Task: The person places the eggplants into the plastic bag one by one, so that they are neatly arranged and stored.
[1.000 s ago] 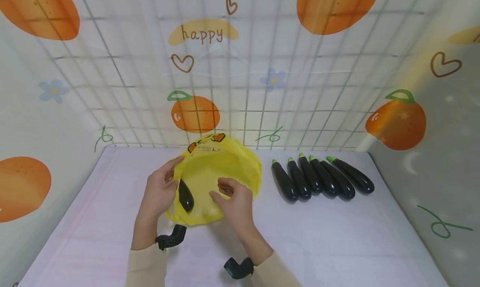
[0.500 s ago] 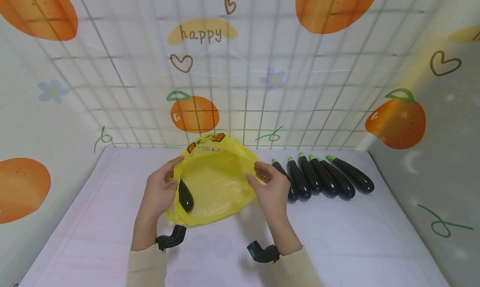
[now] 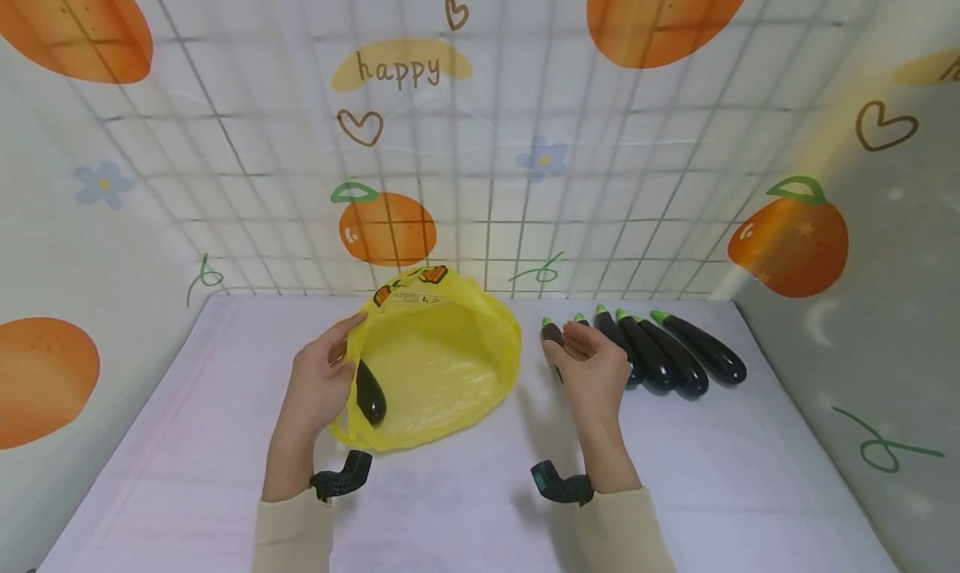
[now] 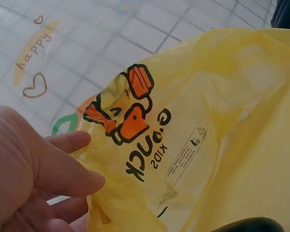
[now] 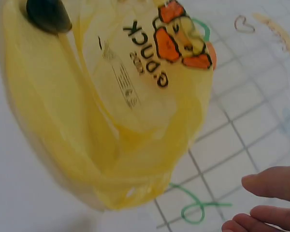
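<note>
A yellow plastic bag (image 3: 438, 373) lies with its mouth spread in the middle of the table. My left hand (image 3: 321, 383) grips the bag's left rim between thumb and fingers. Inside the bag, near that rim, is a dark eggplant (image 3: 371, 394); its upper end is hidden. Right of the bag, my right hand (image 3: 592, 373) is over the left end of a row of eggplants (image 3: 652, 361), covering part of the leftmost eggplant (image 3: 552, 333) and the one beside it. In the right wrist view, the thumb (image 5: 266, 182) stands apart from the fingers, with nothing between them.
A white cloth covers the table (image 3: 750, 473). Behind it rises a sheet (image 3: 480, 165) printed with oranges, hearts and flowers over a wire grid, with more sheeting at both sides.
My right hand has moved rightward, out from over the bag's mouth and across to the eggplants. My left hand keeps its grip on the rim, and the eggplant in the bag stays put.
</note>
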`<state>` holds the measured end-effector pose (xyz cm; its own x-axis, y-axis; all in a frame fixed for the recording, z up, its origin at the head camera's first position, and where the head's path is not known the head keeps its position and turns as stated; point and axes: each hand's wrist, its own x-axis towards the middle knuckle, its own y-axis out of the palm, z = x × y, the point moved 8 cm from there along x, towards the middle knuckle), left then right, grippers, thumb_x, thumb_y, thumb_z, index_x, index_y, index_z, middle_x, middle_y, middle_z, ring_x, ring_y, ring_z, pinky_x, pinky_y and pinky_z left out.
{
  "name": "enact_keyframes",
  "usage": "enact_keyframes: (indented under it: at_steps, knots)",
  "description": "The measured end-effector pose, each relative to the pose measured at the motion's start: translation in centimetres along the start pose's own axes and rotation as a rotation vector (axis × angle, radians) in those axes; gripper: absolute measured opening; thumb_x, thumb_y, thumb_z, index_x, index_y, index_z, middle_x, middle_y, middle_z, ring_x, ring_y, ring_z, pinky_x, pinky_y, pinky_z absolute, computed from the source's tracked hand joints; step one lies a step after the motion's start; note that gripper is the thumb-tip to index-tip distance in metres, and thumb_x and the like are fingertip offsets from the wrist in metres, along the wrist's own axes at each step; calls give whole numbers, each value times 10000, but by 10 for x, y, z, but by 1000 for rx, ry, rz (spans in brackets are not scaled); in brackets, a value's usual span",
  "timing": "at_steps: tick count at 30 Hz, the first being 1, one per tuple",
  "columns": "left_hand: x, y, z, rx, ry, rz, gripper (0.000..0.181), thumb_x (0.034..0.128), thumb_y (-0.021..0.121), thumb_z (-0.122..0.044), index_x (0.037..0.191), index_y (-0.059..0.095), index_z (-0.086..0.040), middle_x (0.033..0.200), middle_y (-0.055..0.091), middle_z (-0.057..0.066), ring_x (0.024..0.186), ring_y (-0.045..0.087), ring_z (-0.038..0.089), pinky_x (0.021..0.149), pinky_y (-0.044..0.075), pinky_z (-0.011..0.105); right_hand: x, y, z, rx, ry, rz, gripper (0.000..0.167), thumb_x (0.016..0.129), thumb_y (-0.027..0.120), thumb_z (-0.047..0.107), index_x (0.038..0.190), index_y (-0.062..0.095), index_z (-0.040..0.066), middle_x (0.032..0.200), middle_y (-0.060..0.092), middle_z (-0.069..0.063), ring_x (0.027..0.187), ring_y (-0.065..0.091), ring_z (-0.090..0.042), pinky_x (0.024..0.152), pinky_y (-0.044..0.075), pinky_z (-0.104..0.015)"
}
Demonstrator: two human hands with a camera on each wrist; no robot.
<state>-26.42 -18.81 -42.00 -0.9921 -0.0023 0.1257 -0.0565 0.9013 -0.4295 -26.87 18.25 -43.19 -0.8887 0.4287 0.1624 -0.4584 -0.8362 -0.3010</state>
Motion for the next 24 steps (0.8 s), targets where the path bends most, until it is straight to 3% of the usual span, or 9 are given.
enact_keyframes:
  at_steps: [9,18,24]
  knots:
    - [-1,0,-2,15,6,-5,668,967,505,137,1558,524,-174,1605,476,96,1444,493,325,1118,474,481,9,-9,-29,-38,96,-5,403,905,813,80,1289,717,5,1285,716,-174,1187,695,-302,990,581,-424]
    - [-1,0,-4,23,20,-3,665,969,511,134,1561,520,-171,1603,479,103,1436,502,330,1112,479,487,14,-14,-44,-82,113,2,404,893,820,79,1268,721,-33,1251,723,-214,1168,703,-337,947,598,-415]
    - [-2,1,-5,15,26,0,671,967,502,139,1565,513,-167,1603,475,110,1437,498,323,1108,485,479,15,-12,-50,-98,118,4,424,890,820,67,1279,707,-54,1263,710,-238,1178,689,-370,980,583,-472]
